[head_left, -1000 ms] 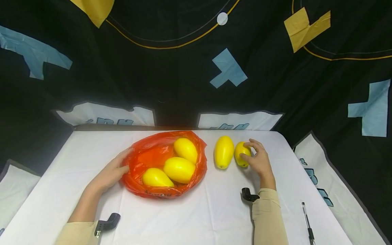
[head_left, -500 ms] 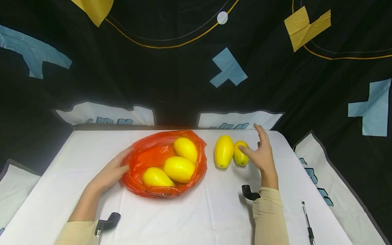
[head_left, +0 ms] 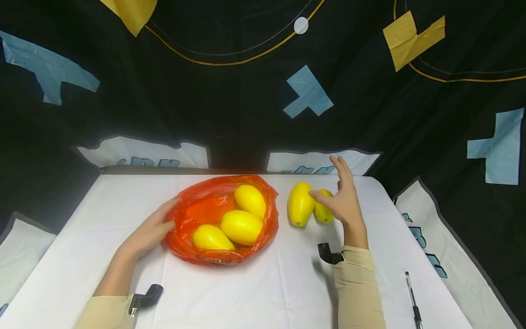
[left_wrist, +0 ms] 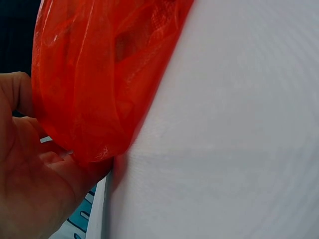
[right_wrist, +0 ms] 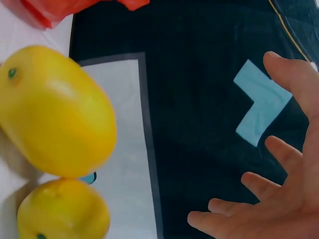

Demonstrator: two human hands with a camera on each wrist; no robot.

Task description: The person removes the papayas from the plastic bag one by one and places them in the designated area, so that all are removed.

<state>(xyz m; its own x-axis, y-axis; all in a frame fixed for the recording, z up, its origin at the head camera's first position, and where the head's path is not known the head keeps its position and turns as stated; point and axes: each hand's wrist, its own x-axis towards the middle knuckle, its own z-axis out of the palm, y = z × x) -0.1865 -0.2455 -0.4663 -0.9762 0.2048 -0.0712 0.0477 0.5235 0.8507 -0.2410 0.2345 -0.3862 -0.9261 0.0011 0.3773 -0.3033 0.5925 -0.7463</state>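
My left hand (head_left: 149,228) holds the left side of a red plastic bag (head_left: 191,201), thumb and fingers at its edge. In the left wrist view, the bag (left_wrist: 94,74) hangs over the fingers and hides part of them. Inside the open bag lie three smooth yellow fruits (head_left: 241,227). To its right, a long yellow fruit (head_left: 300,204) and a smaller one (head_left: 323,211) lie side by side. Over them is my right hand (head_left: 343,196), spread and holding nothing; its thumb overlaps both fruits in the head view. In the right wrist view, the larger fruit (right_wrist: 55,112) shows a small green spot.
A white cloth covers the table (head_left: 230,297). A pen (head_left: 414,299) lies near the right edge. Behind the table hangs a black curtain (head_left: 230,105) with blue and yellow patches. Black devices (head_left: 147,297) are strapped to both wrists.
My right hand has released the smaller yellow fruit, opened its fingers and risen, then shifted left over the two fruits. The left hand and the bag stay in place.
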